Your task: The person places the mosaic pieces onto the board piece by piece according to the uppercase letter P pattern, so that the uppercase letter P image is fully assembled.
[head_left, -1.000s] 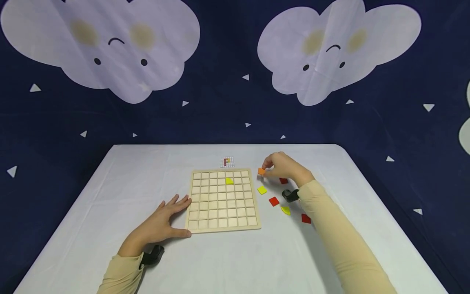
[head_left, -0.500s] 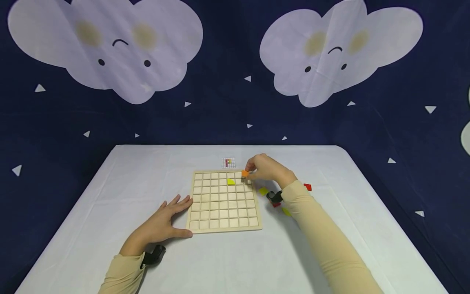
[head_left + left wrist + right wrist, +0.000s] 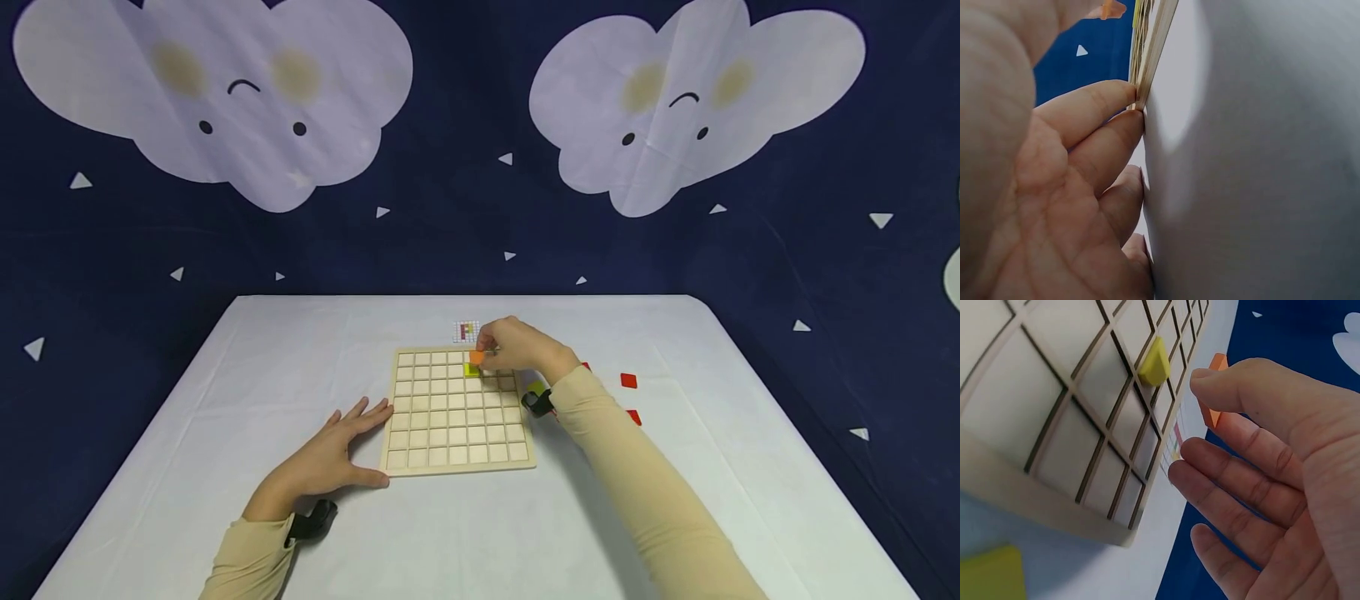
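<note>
My right hand (image 3: 516,343) pinches an orange square tile (image 3: 1215,394) between thumb and index finger, over the far part of the wooden grid board (image 3: 442,468). Its other fingers stay loosely bent away from the tile. Right beneath the orange tile in the head view, a yellow tile with one curved edge (image 3: 1155,364) sits in a board cell. My left hand (image 3: 322,457) rests on the table at the board's left side, fingers spread. In the left wrist view two of its fingertips touch the board's edge (image 3: 1154,56).
A small printed pattern card (image 3: 463,331) lies behind the board. To the right are several loose tiles, among them a red tile (image 3: 628,381) and a yellow tile (image 3: 536,387), partly hidden by my right arm. A dark blue cloth with clouds hangs behind the table.
My right hand has carried the orange tile leftward from the table beside the board to above the board, near the yellow tile. The left hand has stayed at the board's edge.
</note>
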Action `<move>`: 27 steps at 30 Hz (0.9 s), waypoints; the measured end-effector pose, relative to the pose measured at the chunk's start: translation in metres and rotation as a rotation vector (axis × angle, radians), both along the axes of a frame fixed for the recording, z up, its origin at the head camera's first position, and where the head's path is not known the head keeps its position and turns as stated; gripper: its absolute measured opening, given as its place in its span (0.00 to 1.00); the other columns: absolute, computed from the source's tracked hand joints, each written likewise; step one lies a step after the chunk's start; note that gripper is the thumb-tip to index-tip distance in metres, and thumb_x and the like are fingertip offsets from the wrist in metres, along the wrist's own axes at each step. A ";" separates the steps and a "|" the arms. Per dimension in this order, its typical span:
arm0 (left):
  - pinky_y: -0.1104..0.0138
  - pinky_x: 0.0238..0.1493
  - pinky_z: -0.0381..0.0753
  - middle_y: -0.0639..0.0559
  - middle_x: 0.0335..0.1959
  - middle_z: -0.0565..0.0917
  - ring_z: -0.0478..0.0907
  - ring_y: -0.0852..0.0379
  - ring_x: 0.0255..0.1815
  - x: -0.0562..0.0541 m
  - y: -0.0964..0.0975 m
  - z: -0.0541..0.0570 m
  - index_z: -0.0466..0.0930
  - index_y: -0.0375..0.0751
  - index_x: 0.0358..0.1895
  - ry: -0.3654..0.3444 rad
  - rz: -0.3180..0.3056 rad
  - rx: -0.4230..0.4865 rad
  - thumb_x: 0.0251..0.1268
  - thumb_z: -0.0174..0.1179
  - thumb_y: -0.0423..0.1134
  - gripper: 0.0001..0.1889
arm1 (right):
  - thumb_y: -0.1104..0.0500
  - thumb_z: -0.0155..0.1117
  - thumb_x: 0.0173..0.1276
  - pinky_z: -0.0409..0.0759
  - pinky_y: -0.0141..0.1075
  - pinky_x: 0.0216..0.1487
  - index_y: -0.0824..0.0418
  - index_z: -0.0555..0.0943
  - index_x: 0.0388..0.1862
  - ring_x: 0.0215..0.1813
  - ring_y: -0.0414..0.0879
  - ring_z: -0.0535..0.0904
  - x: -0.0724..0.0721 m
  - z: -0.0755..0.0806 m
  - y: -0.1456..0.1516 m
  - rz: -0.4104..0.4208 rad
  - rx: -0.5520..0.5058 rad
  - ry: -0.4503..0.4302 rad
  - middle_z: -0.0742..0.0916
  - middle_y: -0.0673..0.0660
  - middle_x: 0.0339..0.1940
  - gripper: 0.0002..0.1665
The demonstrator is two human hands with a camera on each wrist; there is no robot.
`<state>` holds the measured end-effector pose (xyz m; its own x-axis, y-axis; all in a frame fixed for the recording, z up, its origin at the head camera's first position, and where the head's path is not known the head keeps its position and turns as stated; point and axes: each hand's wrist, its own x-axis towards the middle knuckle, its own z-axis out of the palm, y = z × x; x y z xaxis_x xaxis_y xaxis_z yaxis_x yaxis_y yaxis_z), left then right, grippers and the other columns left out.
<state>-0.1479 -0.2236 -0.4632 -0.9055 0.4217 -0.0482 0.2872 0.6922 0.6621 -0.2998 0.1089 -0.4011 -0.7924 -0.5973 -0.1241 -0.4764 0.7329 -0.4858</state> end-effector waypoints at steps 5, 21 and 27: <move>0.25 0.82 0.36 0.39 0.85 0.64 0.46 0.26 0.89 0.000 -0.001 -0.001 0.68 0.41 0.82 -0.002 -0.002 0.010 0.46 0.86 0.54 0.57 | 0.59 0.76 0.70 0.84 0.45 0.65 0.57 0.87 0.44 0.55 0.48 0.85 0.001 -0.002 -0.007 0.026 -0.001 -0.023 0.91 0.53 0.48 0.07; 0.26 0.83 0.36 0.39 0.85 0.64 0.46 0.26 0.89 0.000 0.000 0.002 0.70 0.42 0.81 -0.006 0.008 0.005 0.46 0.85 0.53 0.56 | 0.57 0.77 0.69 0.82 0.40 0.52 0.57 0.87 0.46 0.44 0.44 0.79 0.002 -0.008 -0.027 0.052 0.042 -0.017 0.88 0.51 0.43 0.10; 0.25 0.82 0.37 0.39 0.85 0.64 0.46 0.27 0.89 0.000 0.001 0.002 0.70 0.42 0.81 -0.010 0.003 0.009 0.47 0.85 0.52 0.55 | 0.54 0.78 0.70 0.80 0.37 0.48 0.55 0.87 0.46 0.43 0.42 0.77 0.000 -0.011 -0.034 0.044 0.098 0.026 0.85 0.48 0.40 0.10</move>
